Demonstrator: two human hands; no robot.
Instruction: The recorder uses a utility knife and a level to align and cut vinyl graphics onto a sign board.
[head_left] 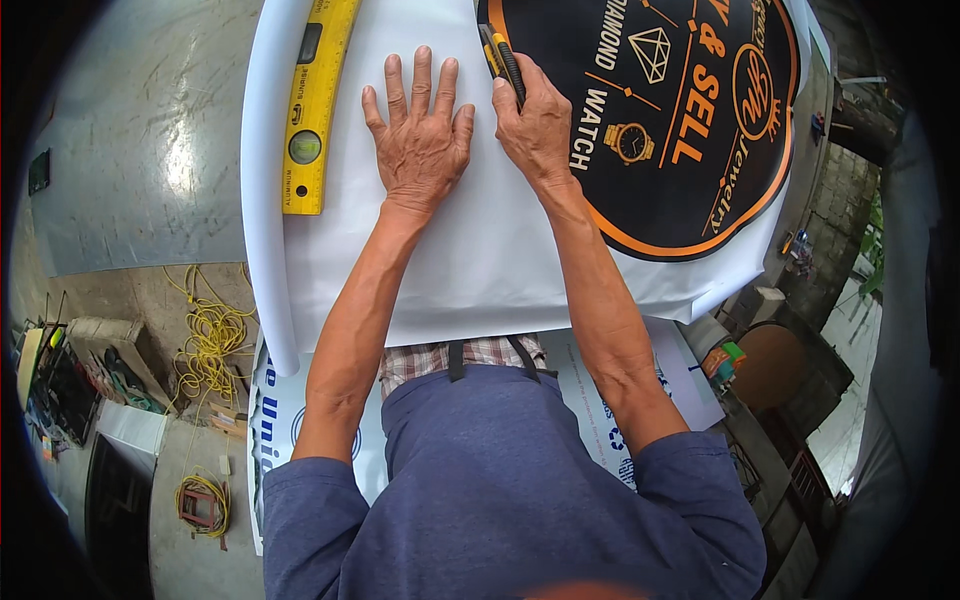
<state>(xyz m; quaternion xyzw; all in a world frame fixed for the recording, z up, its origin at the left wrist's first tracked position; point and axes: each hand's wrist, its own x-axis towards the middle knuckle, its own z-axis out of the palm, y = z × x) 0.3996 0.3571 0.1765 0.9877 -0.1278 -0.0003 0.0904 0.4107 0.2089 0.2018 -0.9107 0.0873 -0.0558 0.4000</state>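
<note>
My left hand [422, 145] lies flat with fingers spread on a large white sheet [430, 270]. In my right hand [537, 130] is a yellow and black utility knife [503, 65], held at the left edge of a round black printed sign [640, 205] with an orange border. White and orange lettering, a diamond outline and a wristwatch picture show on the sign. Left of my left hand, a yellow spirit level [312, 165] rests on the sheet beside its rolled left edge [265, 190]. Whether the blade touches the sheet, I cannot tell.
A grey metal sheet [150, 150] spreads out at the left. Tangled yellow cord [212, 335] lies on the floor below it, with another coil [203, 505] nearer. A printed panel [590, 400] sticks out under the white sheet. A round brown stool top [768, 365] stands at right.
</note>
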